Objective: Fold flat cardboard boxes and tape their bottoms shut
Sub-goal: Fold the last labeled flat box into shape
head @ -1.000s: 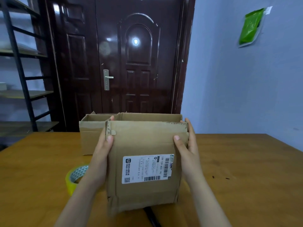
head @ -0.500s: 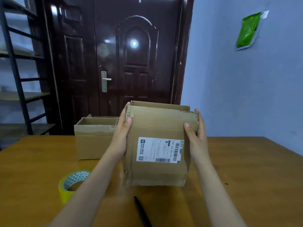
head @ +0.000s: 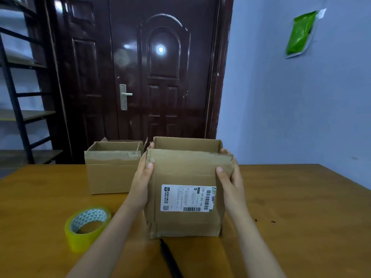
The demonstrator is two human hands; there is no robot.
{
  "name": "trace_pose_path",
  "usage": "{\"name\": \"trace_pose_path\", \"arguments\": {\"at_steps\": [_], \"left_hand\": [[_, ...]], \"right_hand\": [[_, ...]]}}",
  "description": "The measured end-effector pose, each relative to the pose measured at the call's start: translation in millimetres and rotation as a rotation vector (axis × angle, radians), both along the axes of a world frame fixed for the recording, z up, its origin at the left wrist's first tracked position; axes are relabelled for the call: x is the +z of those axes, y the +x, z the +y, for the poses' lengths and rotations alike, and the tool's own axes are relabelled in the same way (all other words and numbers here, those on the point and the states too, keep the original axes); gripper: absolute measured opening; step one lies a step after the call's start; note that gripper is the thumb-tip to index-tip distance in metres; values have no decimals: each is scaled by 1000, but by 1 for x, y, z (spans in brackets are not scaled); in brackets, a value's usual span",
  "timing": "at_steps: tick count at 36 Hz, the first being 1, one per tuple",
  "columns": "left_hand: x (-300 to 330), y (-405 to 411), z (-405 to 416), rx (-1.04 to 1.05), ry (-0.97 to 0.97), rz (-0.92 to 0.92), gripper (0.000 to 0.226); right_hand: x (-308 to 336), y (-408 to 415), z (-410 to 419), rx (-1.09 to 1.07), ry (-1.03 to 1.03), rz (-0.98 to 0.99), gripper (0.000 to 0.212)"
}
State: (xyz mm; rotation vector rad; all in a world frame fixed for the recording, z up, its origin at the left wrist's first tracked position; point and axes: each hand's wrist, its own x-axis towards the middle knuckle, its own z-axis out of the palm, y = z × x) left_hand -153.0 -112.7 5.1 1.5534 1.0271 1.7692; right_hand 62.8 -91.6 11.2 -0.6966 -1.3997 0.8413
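Down on the desk (head: 291, 197) again: labelled box (head: 185, 194) lowered from half a second ago, both hands' fingers (head: 149, 165) clamped on its sides (bottom unseen, taping probably next).

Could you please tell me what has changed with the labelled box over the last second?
The labelled box was lifted and has been set back upright on the table, beside the other box. The left hand and right hand still grip its sides. The tape roll and black pen stayed put.

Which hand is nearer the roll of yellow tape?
Left. The left hand grips the labelled box's left side, just above the tape roll; the right hand grips the far side.
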Motion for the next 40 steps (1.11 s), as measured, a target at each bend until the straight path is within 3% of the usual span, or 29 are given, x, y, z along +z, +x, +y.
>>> {"name": "trace_pose_path", "arguments": {"at_steps": [5, 10, 13, 17, 23, 27, 32, 34, 36, 40], "left_hand": [[-1, -4, -5, -68, -42, 41, 97], [2, -7, -8, -100, -72, 80, 101], [5, -10, -11, -37, -90, 75, 87], [10, -6, -9, 54, -136, -20, 37], [10, -5, -4, 123, -142, -54, 61], [14, -10, 3, 78, -190, -94, 70], [23, -15, 9, 7, -289, -122, 82], [26, -16, 10, -27, -308, -101, 81], [29, -16, 8, -58, -332, -97, 74], [26, -14, 6, -44, -334, -109, 35]], "right_hand": [[3, -2, -3, 75, -33, -6, 49], [3, 1, 0, 12, -68, -68, 53], [8, 3, 2, -27, -65, -131, 36], [12, 5, 10, -56, -49, -175, 19], [22, 8, 21, -109, -40, -274, 56], [30, 17, 33, 21, -190, -390, 78], [39, 20, 41, 143, -251, -467, 90], [37, 18, 40, 146, -258, -459, 84], [32, 17, 42, 129, -238, -424, 62], [26, 12, 39, 111, -226, -321, 26]]}}
